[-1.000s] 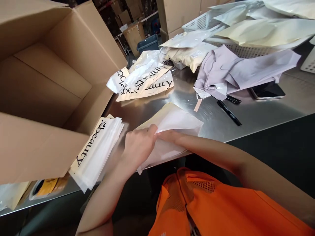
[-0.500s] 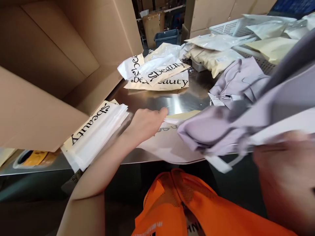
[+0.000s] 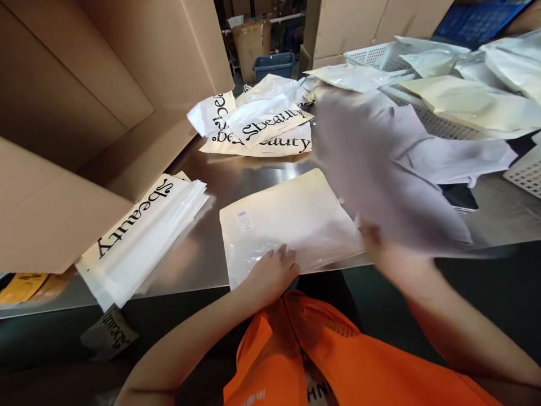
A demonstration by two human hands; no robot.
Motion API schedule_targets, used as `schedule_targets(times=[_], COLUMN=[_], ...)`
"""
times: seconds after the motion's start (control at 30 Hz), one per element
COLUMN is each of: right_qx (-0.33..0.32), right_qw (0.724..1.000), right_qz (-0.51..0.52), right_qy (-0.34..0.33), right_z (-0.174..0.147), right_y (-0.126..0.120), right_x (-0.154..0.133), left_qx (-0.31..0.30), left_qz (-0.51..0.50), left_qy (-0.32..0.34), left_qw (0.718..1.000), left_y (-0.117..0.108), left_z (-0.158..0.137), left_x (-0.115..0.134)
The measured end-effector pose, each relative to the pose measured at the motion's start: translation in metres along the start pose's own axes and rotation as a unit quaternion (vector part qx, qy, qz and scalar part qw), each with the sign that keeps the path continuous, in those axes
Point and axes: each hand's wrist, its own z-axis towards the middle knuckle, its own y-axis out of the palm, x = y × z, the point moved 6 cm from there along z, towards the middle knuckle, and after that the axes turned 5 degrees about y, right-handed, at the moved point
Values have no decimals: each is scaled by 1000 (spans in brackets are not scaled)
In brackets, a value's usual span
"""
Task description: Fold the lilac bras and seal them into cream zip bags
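A pale, glossy packaging bag [image 3: 291,220] with a small barcode label lies flat near the table's front edge. My left hand [image 3: 273,273] is on its near edge, fingers curled against the plastic. Just to the right, my right hand [image 3: 380,248] grips a greyish-lilac garment [image 3: 372,169], raised over the table and smeared by motion; the cloth hides part of the fingers. Another lilac garment [image 3: 456,155] lies behind it on the right.
A large open cardboard box [image 3: 63,208] stands at the left. Beside it lies a stack of printed bags [image 3: 147,231]. More printed bags [image 3: 270,127] are piled at the back. White baskets [image 3: 372,56] with filled packages [image 3: 473,101] stand at the back right.
My left hand has drawn back towards me. The bag lies flat with its label showing. My right hand has carried the garment inward and away from me, off the bag.
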Motion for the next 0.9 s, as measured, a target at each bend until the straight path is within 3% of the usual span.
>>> schedule_targets(times=[0.13, 0.2, 0.27, 0.33, 0.43, 0.47, 0.53, 0.6, 0.67, 0.73, 0.8, 0.87, 0.9], right_qx=[-201, -268, -250, -172, -57, -41, -48, -94, -149, -159, -113, -61, -65], right_qw=[972, 955, 961, 974, 990, 993, 994, 990, 982, 983, 993, 996, 993], right_qz=[-58, -33, 53, 126, 111, 85, 33, -6, -17, 5, 22, -8, -27], right_qy=[-104, -122, -107, -77, -61, -68, -90, -109, -118, -95, -27, 62, 93], right_z=[-31, -45, -46, -35, -14, -8, 0, 3, -1, -7, -10, -13, -14], right_y=[80, 92, 78, 54, 31, 30, 34, 42, 45, 41, 31, 24, 25], right_x=[-45, -51, -47, -35, -19, -16, -16, -17, -14, -3, 21, 52, 66], left_qx=[12, 23, 69, 166, 302, 312, 273, 194, 156, 171, 202, 263, 312], left_qz=[-71, -100, -97, -74, -51, -45, -30, -30, -65, -111, -140, -202, -253], left_qy=[-29, -41, -51, -73, -123, -152, -226, -288, -306, -298, -295, -332, -360], left_qw=[997, 994, 992, 981, 944, 937, 935, 937, 937, 933, 923, 883, 842], left_y=[-4, -15, -32, -53, -77, -79, -73, -60, -48, -42, -42, -43, -44], left_z=[-29, -48, -63, -72, -65, -55, -26, 5, 28, 36, 28, 6, -10], left_x=[5, 10, 13, 11, -1, -8, -25, -43, -55, -62, -67, -78, -85])
